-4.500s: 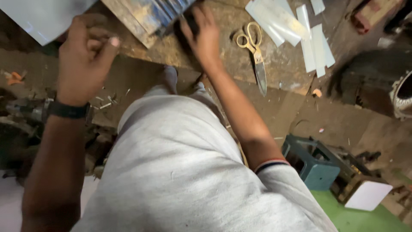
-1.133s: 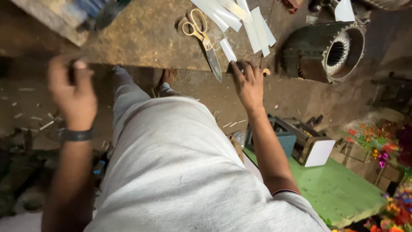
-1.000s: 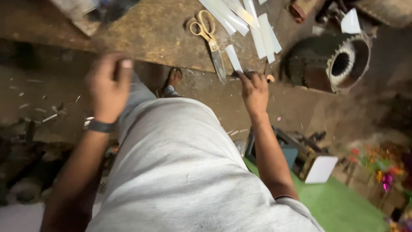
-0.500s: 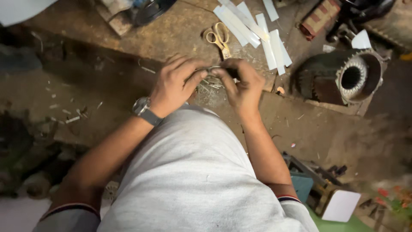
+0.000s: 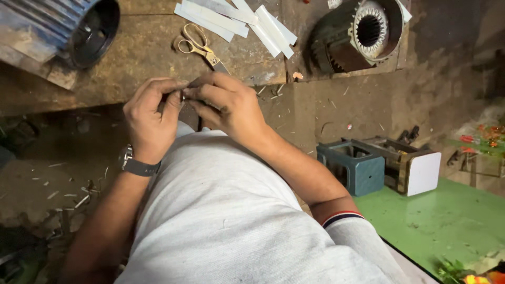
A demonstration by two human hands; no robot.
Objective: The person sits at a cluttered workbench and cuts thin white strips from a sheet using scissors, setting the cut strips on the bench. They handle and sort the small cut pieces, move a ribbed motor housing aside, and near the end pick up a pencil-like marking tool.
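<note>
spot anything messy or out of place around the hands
Yes. Pale offcut scraps litter the dirt floor on the left, and white strips lie crisscrossed by the scissors on the board. Both hands, left and right, pinch something small between them.

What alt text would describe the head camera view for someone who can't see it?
A person's left hand and right hand meet over a worn wooden bench, pinching something small that cannot be made out. Behind them lie scissors, white paper strips and a motor stator.

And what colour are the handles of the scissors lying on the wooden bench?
The scissors' handles are golden, brass-like metal, seen best in the head view, beyond both hands.
</note>
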